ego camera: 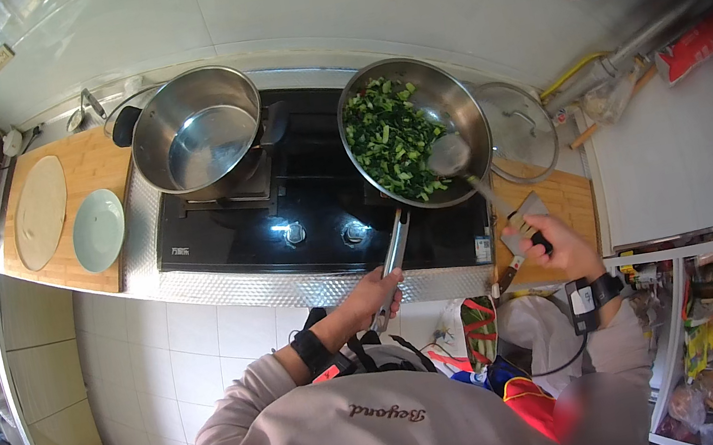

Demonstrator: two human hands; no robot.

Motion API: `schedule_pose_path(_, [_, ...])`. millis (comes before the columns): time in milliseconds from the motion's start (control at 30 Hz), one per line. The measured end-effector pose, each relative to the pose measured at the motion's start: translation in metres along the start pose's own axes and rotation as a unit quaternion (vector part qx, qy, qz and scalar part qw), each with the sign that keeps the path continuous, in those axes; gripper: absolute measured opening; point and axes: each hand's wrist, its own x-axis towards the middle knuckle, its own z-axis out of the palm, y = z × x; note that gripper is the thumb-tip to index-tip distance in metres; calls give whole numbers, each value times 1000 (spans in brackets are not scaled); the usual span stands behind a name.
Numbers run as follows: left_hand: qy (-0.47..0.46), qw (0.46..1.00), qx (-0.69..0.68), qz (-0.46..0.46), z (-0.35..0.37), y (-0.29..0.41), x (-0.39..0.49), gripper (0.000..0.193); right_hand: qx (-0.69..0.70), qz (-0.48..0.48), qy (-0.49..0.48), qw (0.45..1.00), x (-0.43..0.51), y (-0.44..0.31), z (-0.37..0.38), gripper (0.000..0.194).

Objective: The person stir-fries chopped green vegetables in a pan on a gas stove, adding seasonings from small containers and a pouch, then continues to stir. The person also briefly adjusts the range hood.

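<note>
My left hand (376,295) grips the metal handle (397,244) of a steel wok (460,102) on the right burner. Chopped leafy greens (387,136) fill the left and middle of the wok. In my right hand (561,241) is a ladle with a dark end to its handle; its metal bowl (449,154) rests among the greens at the wok's right side. Below that hand a cleaver (512,273) with a brown handle lies on a wooden board (575,200), its blade partly hidden.
A steel pot (203,152) stands on the left of the black gas stove (225,241). On the left cutting board (93,150) lie a flat round of dough (42,211) and a pale green plate (99,230). A glass lid (519,124) leans behind the wok's right side.
</note>
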Motion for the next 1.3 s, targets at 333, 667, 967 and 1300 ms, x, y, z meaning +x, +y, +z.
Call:
schedule_pose_path(333, [-3, 1000, 16, 11, 1, 0, 1, 25, 45, -111, -142, 983, 74, -21, 81, 25])
schedule_pose_path(667, [0, 1000, -9, 10, 1, -1, -1, 25, -440, -224, 163, 854, -46, -9, 70, 16])
schedule_pose_path(967, [5, 1000, -10, 3, 10, -5, -1, 25, -635, -320, 231, 664, 14, 13, 79, 24])
schedule_pose_path(1300, [-3, 1000, -13, 11, 11, -9, -2, 24, -529, -346, 299, 715, 2, -23, 29, 27])
